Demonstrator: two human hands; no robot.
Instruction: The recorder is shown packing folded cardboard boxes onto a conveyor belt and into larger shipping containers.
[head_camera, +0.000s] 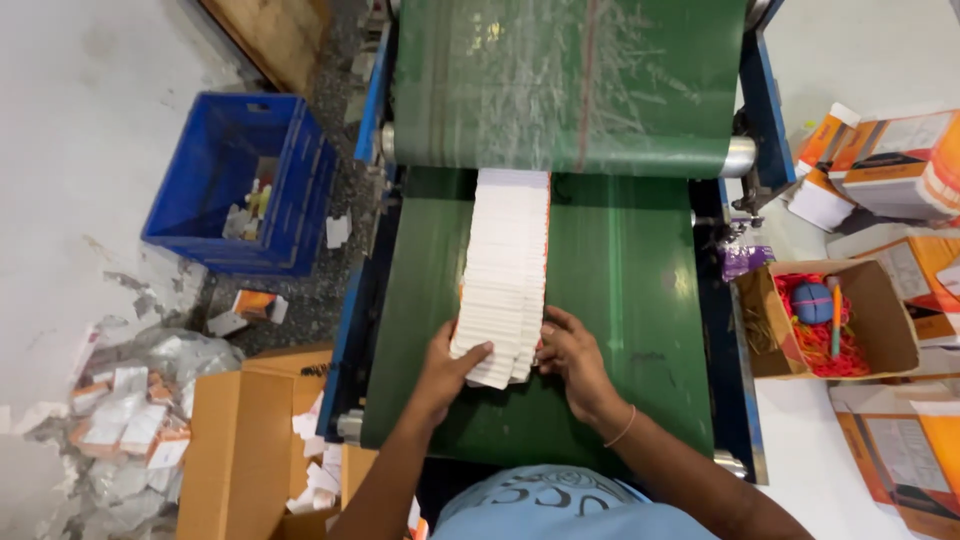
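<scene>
A long overlapping row of flat white cartons (505, 260) lies on the green conveyor belt (620, 270), coming out from under the upper belt roller. My left hand (447, 368) grips the near end of the row from the left, thumb on top. My right hand (570, 352) presses against the same end from the right, fingers curled at its edge. A thin band circles my right wrist. Orange print shows along the right edge of the cartons.
A blue plastic crate (240, 185) stands on the floor at left. Brown cardboard boxes (240, 440) with loose cartons sit at lower left. At right, an open box (880, 320) holds red rubber bands, beside stacked orange-and-white packs (890, 160).
</scene>
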